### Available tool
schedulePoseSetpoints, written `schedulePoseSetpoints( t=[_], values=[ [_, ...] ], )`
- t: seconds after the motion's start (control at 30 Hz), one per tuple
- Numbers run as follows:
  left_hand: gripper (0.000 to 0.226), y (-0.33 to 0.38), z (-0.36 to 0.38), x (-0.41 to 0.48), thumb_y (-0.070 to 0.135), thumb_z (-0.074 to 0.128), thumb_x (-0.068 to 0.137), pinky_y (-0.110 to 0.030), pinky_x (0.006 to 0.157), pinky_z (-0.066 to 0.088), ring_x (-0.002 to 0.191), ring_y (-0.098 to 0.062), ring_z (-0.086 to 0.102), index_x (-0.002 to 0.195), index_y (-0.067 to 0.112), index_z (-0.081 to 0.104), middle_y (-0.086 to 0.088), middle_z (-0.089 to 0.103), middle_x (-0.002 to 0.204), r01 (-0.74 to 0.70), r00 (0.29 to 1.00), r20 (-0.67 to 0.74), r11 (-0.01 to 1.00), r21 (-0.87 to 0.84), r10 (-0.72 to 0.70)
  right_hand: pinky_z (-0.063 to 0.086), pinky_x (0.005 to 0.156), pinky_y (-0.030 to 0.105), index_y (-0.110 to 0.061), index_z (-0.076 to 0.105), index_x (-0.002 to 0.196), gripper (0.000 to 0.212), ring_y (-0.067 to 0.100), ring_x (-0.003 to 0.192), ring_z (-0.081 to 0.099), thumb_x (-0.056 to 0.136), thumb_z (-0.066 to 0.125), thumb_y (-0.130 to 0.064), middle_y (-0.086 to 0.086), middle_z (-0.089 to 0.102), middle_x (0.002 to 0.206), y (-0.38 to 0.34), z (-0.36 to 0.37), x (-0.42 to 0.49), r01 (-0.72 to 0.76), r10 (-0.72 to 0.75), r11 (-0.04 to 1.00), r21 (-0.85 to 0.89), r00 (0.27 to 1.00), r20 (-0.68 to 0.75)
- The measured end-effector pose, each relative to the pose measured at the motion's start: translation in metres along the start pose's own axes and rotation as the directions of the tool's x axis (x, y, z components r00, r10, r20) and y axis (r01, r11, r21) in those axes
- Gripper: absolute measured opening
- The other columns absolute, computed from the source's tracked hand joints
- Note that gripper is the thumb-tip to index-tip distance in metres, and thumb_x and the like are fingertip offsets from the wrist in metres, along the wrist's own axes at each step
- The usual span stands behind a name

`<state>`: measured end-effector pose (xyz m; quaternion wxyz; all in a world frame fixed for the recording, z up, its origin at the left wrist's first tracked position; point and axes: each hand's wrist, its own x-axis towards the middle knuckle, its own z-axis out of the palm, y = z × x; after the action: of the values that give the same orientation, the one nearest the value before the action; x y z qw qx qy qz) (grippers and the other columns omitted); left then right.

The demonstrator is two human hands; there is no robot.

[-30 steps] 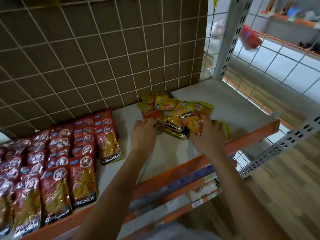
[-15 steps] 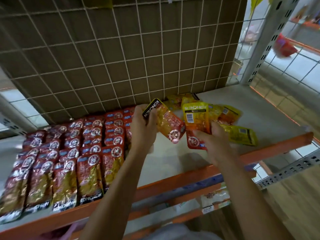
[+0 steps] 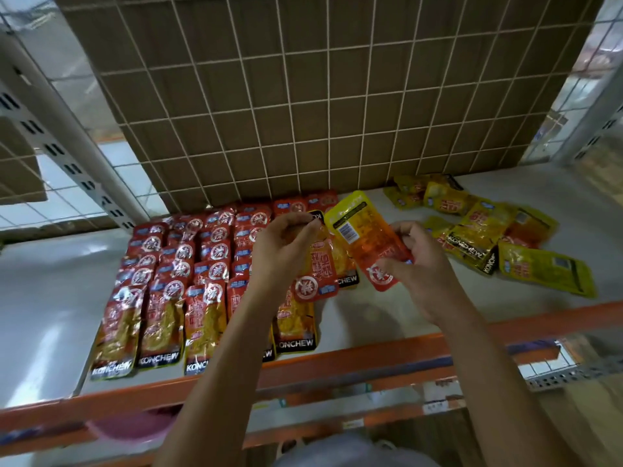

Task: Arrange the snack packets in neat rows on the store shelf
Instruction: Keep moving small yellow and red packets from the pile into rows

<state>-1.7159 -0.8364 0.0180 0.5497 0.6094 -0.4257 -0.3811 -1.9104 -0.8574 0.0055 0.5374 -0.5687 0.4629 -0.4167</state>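
Red-and-gold Konchew snack packets lie in several overlapping rows (image 3: 175,284) on the left half of the pale shelf (image 3: 50,298). My left hand (image 3: 281,247) grips a packet (image 3: 315,278) by its black end, red end hanging down, above the rows' right edge. My right hand (image 3: 419,264) pinches a second packet (image 3: 362,230) at its red end, back side with barcode facing up. The two held packets overlap in the air. A loose heap of yellow-orange packets (image 3: 478,234) lies on the shelf to the right.
A wire grid backed by brown cardboard (image 3: 303,96) closes the shelf's rear. An orange rail (image 3: 337,365) runs along the front edge, with lower shelves below. White slotted uprights (image 3: 67,156) stand at the left and right. Bare shelf surface shows at far left and between rows and heap.
Both hands lifted packets out of the heap and carried them left, over the right edge of the rows. The camera view swung left, so more of the rows shows.
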Motion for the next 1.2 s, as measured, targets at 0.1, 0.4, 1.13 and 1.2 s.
schedulePoseSetpoints(
  t=[0.1, 0.4, 1.13, 1.2],
  values=[
    [0.036, 0.004, -0.007, -0.003, 0.043, 0.064, 0.081, -0.036, 0.073, 0.056, 0.09, -0.02, 0.068, 0.105, 0.017, 0.068, -0.003, 0.071, 0.095, 0.05, 0.999, 0.023, 0.998, -0.038, -0.049, 0.051, 0.07, 0.025, -0.033, 0.061, 0.094, 0.04, 0.008, 0.082, 0.066, 0.074, 0.072, 0.0, -0.006, 0.068, 0.09, -0.01, 0.007, 0.001, 0.081, -0.081, 0.996, -0.033, 0.996, -0.02],
    [0.037, 0.015, -0.023, -0.014, 0.062, 0.047, 0.087, -0.04, 0.081, 0.052, 0.087, -0.023, 0.066, 0.095, 0.032, 0.069, -0.008, 0.069, 0.094, 0.043, 0.963, 0.267, 0.999, -0.023, -0.035, 0.052, 0.067, 0.018, -0.028, 0.065, 0.067, 0.047, 0.001, 0.074, 0.06, 0.071, 0.065, 0.019, -0.013, 0.064, 0.075, -0.018, 0.023, 0.006, 0.181, -0.177, 0.979, 0.092, 0.983, -0.05],
    [0.014, 0.001, -0.028, 0.001, 0.013, 0.058, 0.092, -0.04, 0.062, 0.053, 0.073, -0.021, 0.064, 0.103, 0.02, 0.064, 0.006, 0.065, 0.083, -0.041, 0.999, 0.043, 0.977, 0.208, 0.032, 0.054, 0.076, 0.036, -0.017, 0.045, 0.127, 0.035, 0.013, 0.094, 0.064, 0.093, 0.057, -0.016, 0.002, 0.063, 0.111, 0.008, 0.036, 0.03, -0.137, 0.208, 0.957, 0.257, 0.939, -0.274],
    [0.018, -0.001, -0.032, 0.002, 0.015, 0.057, 0.092, -0.047, 0.068, 0.055, 0.082, -0.027, 0.066, 0.108, 0.023, 0.061, 0.004, 0.065, 0.09, -0.019, 0.999, -0.036, 0.979, 0.205, 0.027, 0.056, 0.074, 0.039, -0.012, 0.051, 0.118, 0.029, 0.017, 0.088, 0.067, 0.091, 0.06, -0.015, 0.007, 0.067, 0.108, 0.014, 0.037, 0.029, -0.182, 0.215, 0.971, 0.156, 0.948, -0.236]
  ],
)
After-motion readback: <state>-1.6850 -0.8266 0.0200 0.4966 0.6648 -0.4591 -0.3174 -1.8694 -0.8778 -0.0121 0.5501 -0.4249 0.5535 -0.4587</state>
